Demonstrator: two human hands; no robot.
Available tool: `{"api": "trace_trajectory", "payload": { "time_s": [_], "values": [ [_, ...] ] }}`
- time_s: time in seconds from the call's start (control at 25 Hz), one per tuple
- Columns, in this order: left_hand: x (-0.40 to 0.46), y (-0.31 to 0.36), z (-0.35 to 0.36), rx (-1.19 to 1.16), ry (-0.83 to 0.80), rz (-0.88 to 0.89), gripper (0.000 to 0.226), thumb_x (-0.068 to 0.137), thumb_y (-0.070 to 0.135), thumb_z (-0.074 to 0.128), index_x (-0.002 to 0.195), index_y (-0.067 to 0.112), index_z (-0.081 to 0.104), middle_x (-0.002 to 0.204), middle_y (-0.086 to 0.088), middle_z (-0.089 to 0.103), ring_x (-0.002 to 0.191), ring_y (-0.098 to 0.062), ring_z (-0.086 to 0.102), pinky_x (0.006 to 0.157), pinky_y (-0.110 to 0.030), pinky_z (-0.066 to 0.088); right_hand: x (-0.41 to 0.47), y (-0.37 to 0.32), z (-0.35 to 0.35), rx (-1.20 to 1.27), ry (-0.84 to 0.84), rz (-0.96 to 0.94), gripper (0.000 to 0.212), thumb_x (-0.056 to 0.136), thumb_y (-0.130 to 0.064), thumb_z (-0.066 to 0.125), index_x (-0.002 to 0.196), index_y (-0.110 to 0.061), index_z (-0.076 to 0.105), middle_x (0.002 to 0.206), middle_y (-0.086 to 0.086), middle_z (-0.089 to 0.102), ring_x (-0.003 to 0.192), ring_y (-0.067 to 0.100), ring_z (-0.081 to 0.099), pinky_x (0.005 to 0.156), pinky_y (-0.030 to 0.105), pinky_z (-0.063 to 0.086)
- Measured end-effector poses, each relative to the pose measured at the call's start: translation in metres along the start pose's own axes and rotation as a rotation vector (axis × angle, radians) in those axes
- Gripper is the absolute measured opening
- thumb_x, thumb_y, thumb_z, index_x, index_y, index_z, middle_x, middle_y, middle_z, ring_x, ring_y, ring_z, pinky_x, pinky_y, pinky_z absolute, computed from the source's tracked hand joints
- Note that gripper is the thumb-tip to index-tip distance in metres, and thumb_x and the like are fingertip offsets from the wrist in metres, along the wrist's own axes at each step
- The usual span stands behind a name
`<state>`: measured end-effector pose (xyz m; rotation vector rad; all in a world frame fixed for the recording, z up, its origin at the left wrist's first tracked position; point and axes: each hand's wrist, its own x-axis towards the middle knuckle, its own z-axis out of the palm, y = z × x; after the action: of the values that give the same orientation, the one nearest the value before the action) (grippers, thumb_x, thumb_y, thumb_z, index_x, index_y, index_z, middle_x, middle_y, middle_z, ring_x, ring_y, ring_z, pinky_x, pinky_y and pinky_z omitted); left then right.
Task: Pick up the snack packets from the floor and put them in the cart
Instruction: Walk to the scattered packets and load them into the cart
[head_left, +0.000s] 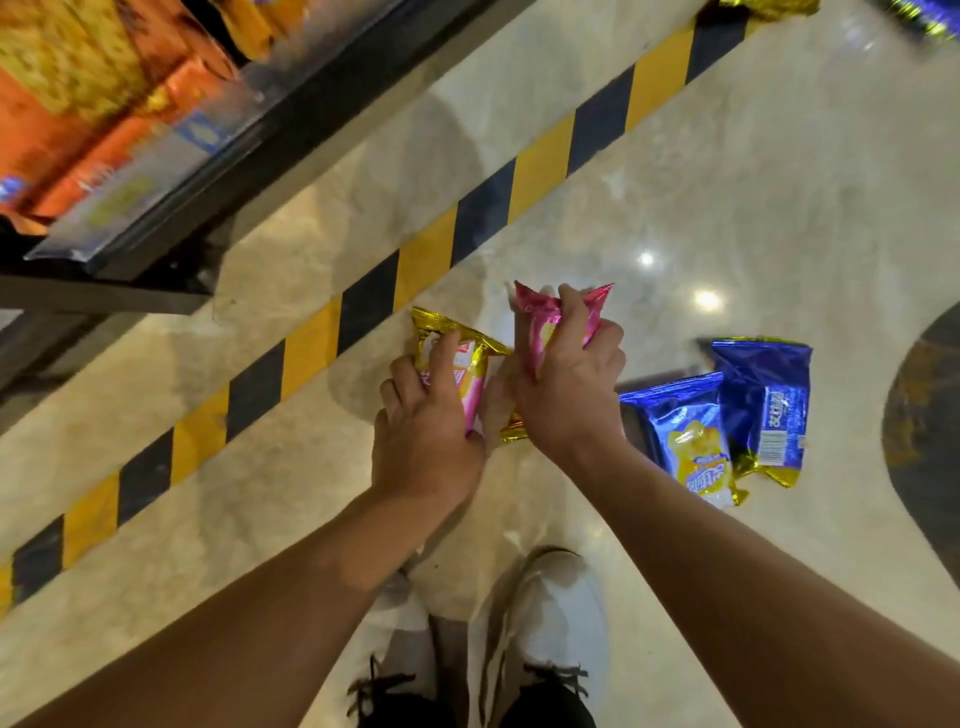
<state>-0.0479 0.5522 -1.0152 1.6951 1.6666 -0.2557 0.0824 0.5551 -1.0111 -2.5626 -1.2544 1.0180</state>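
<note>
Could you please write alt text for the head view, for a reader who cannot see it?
Seen from above, the left hand grips a gold packet and the right hand grips a pink packet just above a marble floor. Two blue packets lie to the right, beside a yellow-black stripe.

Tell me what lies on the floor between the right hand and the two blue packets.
In the head view, the stretch between the right hand and the nearer of the blue packets is bare glossy floor; nothing lies there.
</note>
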Motion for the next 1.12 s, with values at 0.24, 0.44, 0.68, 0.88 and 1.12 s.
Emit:
{"api": "trace_trajectory", "payload": {
  "time_s": [0.24, 0.44, 0.68, 0.88, 1.12],
  "values": [
    [-0.042, 0.033, -0.061, -0.040, -0.020, -0.022, 0.103, 0.079, 0.023, 0.077, 0.154, 0.034, 0.006, 0.139, -0.009, 0.031, 0.127, -0.030, 0.032, 0.096, -0.046, 0.044, -0.042, -0.034, -0.061, 0.070, -0.028, -0.005, 0.078, 0.090, -0.018, 0.055, 0.155, -0.028, 0.013, 0.140, 0.014, 0.027, 0.123, 0.035, 0.032, 0.090, 0.045, 0.037],
    [-0.119, 0.072, -0.154, -0.123, 0.049, -0.009, 0.100, 0.079, 0.015, 0.073, 0.154, 0.036, 0.010, 0.139, -0.007, 0.034, 0.127, -0.030, 0.032, 0.102, -0.047, 0.041, -0.113, -0.070, -0.161, 0.195, 0.016, 0.054, 0.088, 0.084, -0.009, 0.058, 0.155, -0.026, 0.009, 0.140, 0.015, 0.027, 0.121, 0.037, 0.036, 0.086, 0.037, 0.032],
    [-0.230, 0.138, -0.304, -0.224, 0.061, 0.032, 0.093, 0.085, 0.015, 0.070, 0.152, 0.041, 0.011, 0.136, -0.003, 0.034, 0.119, -0.029, 0.052, 0.091, -0.043, 0.051, -0.217, -0.124, -0.326, 0.241, 0.068, -0.027, 0.093, 0.079, 0.004, 0.064, 0.154, -0.024, 0.017, 0.134, 0.017, 0.033, 0.115, 0.037, 0.047, 0.089, 0.036, 0.043],
    [-0.316, 0.180, -0.425, -0.257, 0.086, 0.061, 0.088, 0.083, 0.012, 0.070, 0.150, 0.038, 0.020, 0.138, 0.000, 0.037, 0.093, -0.017, 0.060, 0.072, -0.033, 0.056, -0.304, -0.180, -0.445, 0.189, 0.015, -0.142, 0.094, 0.083, 0.001, 0.065, 0.151, -0.033, 0.009, 0.140, 0.013, 0.028, 0.122, 0.036, 0.049, 0.093, 0.042, 0.051],
    [-0.429, 0.231, -0.543, -0.407, 0.275, 0.064, 0.073, 0.080, 0.022, 0.074, 0.140, 0.035, 0.034, 0.121, 0.003, 0.050, 0.092, -0.015, 0.053, 0.071, -0.029, 0.043, -0.402, -0.239, -0.572, 0.320, 0.081, -0.222, 0.086, 0.089, -0.009, 0.064, 0.155, -0.029, 0.013, 0.143, 0.010, 0.028, 0.124, 0.029, 0.046, 0.091, 0.026, 0.043]
  ]
}}
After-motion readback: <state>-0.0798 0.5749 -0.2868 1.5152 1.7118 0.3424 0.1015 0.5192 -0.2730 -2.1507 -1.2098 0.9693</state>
